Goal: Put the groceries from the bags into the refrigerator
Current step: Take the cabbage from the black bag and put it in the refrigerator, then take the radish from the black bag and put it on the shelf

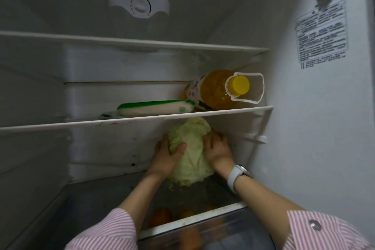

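Note:
A pale green cabbage (pixel 190 152) rests on the glass bottom shelf (pixel 105 195) inside the open refrigerator, toward the right. My left hand (pixel 166 156) grips its left side and my right hand (pixel 218 148) grips its right side. A white watch sits on my right wrist. On the middle shelf (pixel 142 118) lie a green-and-white wrapped package (pixel 156 107) and a bottle of yellow oil (pixel 219 89) with a yellow cap, tipped on its side at the right.
The top shelf (pixel 132 41) holds nothing I can see. A crisper drawer (pixel 203 227) below the glass shelf contains orange-red produce (pixel 162 216). The refrigerator's right wall (pixel 316 128) carries a printed label (pixel 321 30). A thermostat dial (pixel 140 6) sits at the back top.

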Demonstrator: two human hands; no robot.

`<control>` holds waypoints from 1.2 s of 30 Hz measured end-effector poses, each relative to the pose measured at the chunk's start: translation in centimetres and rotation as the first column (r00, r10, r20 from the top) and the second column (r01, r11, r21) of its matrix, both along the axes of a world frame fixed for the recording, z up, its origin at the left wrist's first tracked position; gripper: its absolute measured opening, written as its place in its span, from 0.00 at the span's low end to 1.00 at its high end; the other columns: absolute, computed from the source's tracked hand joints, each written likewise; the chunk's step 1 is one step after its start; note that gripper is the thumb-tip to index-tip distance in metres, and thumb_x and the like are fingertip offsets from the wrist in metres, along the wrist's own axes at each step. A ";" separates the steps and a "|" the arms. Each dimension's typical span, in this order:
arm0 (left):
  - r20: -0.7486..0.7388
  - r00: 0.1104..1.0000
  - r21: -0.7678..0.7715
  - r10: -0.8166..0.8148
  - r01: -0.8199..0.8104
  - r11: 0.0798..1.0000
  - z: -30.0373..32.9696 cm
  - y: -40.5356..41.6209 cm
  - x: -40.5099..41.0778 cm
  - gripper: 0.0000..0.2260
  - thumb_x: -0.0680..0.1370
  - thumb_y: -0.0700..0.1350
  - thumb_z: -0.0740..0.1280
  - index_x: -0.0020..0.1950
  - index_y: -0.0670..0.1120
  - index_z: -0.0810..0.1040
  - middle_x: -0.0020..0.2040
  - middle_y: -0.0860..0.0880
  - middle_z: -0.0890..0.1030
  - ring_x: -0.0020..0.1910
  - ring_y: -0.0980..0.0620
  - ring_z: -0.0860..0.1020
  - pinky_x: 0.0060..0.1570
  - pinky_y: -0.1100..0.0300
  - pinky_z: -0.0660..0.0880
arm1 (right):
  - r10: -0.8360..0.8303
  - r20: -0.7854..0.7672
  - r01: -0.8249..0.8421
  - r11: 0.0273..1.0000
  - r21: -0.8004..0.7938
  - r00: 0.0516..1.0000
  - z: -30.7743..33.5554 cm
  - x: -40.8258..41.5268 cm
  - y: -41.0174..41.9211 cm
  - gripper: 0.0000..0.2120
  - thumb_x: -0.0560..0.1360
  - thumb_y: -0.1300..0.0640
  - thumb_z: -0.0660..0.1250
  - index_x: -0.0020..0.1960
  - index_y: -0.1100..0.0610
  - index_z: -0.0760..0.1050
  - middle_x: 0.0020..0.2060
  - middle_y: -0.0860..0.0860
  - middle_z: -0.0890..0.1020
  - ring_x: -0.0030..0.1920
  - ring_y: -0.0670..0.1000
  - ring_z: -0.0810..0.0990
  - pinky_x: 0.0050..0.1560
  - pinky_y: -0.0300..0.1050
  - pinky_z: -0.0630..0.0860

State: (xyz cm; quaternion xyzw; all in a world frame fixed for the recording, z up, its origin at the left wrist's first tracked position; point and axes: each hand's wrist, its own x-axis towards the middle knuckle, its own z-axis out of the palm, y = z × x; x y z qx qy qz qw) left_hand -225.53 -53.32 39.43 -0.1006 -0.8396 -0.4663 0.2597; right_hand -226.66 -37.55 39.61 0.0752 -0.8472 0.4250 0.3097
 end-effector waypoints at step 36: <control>0.196 0.435 -0.714 0.879 -0.550 0.432 -35.6 -7.3 79.5 0.19 0.68 0.50 0.62 0.56 0.45 0.77 0.56 0.42 0.80 0.55 0.41 0.79 0.50 0.38 0.73 | 0.672 0.393 -0.775 0.491 0.398 0.627 -35.6 65.8 -9.6 0.22 0.73 0.54 0.53 0.62 0.61 0.74 0.60 0.59 0.77 0.63 0.61 0.72 0.66 0.56 0.65</control>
